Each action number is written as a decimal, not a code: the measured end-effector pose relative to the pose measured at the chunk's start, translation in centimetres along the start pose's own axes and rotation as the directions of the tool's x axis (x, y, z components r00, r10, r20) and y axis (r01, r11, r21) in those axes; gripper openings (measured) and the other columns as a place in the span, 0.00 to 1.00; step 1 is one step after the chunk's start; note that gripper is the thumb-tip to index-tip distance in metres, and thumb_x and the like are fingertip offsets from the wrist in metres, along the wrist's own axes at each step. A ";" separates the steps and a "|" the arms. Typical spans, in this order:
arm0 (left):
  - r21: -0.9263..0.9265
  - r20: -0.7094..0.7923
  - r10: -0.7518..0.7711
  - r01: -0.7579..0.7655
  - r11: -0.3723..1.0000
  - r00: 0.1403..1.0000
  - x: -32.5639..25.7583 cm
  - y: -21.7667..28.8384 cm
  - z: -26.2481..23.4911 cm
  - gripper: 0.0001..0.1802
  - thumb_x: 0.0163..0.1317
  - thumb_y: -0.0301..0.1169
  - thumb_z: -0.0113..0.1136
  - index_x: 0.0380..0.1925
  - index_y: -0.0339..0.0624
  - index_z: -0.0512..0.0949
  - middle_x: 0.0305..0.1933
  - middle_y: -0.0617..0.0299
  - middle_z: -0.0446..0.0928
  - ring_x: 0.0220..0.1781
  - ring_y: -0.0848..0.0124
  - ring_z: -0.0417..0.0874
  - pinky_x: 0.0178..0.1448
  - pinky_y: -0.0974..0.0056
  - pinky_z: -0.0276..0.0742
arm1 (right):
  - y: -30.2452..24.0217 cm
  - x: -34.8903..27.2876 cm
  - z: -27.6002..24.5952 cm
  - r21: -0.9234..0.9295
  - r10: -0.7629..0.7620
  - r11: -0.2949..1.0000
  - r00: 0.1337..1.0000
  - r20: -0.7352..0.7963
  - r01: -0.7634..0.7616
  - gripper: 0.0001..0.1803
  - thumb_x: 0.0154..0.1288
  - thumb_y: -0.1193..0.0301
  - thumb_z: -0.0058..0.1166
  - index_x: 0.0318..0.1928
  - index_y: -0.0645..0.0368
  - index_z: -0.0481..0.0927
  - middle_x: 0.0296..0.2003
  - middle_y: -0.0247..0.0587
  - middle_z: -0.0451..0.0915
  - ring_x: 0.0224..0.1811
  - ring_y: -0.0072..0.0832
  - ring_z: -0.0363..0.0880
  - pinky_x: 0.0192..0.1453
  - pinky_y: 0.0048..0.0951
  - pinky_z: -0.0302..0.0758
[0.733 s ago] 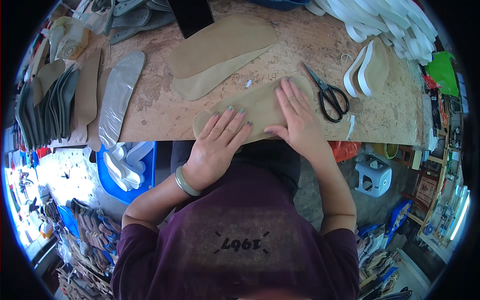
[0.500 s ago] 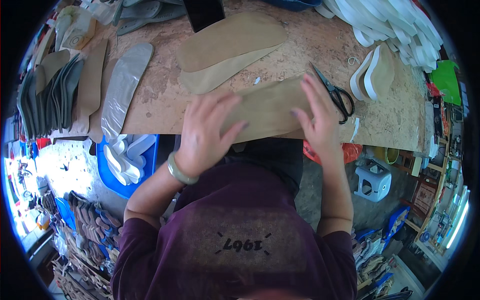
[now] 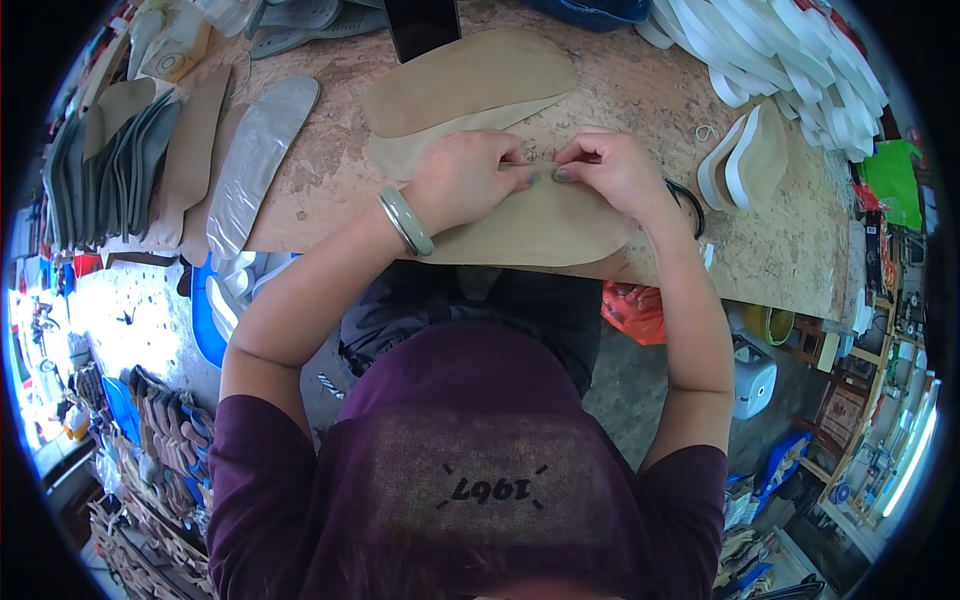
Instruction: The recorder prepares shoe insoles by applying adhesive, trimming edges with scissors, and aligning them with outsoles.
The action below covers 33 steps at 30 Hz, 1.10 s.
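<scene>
A tan sole-shaped insole piece (image 3: 540, 225) lies flat at the near edge of the wooden workbench (image 3: 780, 250). My left hand (image 3: 462, 178) and my right hand (image 3: 612, 170) meet at its far edge, fingertips pinching the edge close together. A pale green bangle (image 3: 406, 220) circles my left wrist. Two more tan insole pieces (image 3: 470, 85) lie stacked just beyond my hands. Black-handled scissors (image 3: 690, 205) are mostly hidden behind my right wrist.
A silver insole (image 3: 262, 160) and a fan of grey and tan insoles (image 3: 120, 170) lie at the left. White soles (image 3: 800, 70) are piled at the back right, and a white-rimmed pair (image 3: 745, 165) stands nearer. A blue tub (image 3: 205, 310) sits below the bench.
My hands have gone from pressing flat on the tan piece, spread apart, to meeting at its far edge with fingertips pinching. The view has shifted and the scissors are now hidden behind my right wrist.
</scene>
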<state>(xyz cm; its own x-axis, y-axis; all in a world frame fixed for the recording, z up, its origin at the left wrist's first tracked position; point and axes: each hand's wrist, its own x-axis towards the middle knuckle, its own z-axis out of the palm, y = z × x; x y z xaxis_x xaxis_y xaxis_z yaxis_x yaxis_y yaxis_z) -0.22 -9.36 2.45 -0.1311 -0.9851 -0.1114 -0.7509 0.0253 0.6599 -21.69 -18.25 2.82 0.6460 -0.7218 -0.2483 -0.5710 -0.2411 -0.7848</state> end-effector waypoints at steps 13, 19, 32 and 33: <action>0.035 -0.024 0.086 -0.085 0.996 0.996 -0.6 0.3 0.2 0.14 0.63 0.40 0.62 0.39 0.41 0.82 0.39 0.54 0.83 0.42 0.56 0.84 0.48 0.56 0.78 | -0.5 -0.6 0.1 -0.172 -0.025 0.985 1.000 -0.016 0.022 0.13 0.56 0.68 0.68 0.39 0.60 0.85 0.40 0.44 0.85 0.40 0.37 0.84 0.45 0.34 0.78; 0.030 0.060 0.124 -0.126 0.992 0.991 0.4 0.5 -0.1 0.15 0.61 0.42 0.64 0.36 0.42 0.81 0.36 0.53 0.83 0.43 0.55 0.84 0.48 0.52 0.78 | 2.8 -2.4 -3.2 0.076 0.059 0.995 0.998 -0.009 -0.058 0.15 0.56 0.79 0.64 0.46 0.62 0.85 0.38 0.33 0.84 0.41 0.22 0.81 0.50 0.27 0.78; 0.046 0.024 0.119 -0.120 0.992 0.993 1.8 1.5 1.2 0.12 0.62 0.39 0.63 0.33 0.41 0.81 0.34 0.55 0.82 0.39 0.56 0.84 0.45 0.55 0.78 | 3.9 -1.6 -1.2 0.027 0.070 0.997 0.990 -0.123 -0.067 0.10 0.61 0.76 0.62 0.44 0.61 0.87 0.33 0.33 0.84 0.39 0.19 0.81 0.48 0.24 0.77; 0.054 0.027 0.133 -0.134 0.989 0.991 1.8 1.5 1.3 0.13 0.62 0.40 0.63 0.33 0.41 0.81 0.35 0.55 0.83 0.39 0.56 0.84 0.45 0.55 0.78 | 4.2 -1.6 -1.3 0.137 0.114 0.986 0.986 -0.125 -0.097 0.10 0.64 0.75 0.61 0.45 0.61 0.87 0.34 0.33 0.85 0.39 0.18 0.81 0.48 0.24 0.77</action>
<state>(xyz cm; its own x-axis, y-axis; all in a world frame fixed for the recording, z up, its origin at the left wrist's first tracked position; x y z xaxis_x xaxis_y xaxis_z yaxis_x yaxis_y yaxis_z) -2.38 -10.84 2.29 -0.2473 -0.9680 -0.0431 -0.7604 0.1663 0.6277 -25.74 -18.93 0.67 0.5081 -0.8201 -0.2634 -0.5562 -0.0789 -0.8273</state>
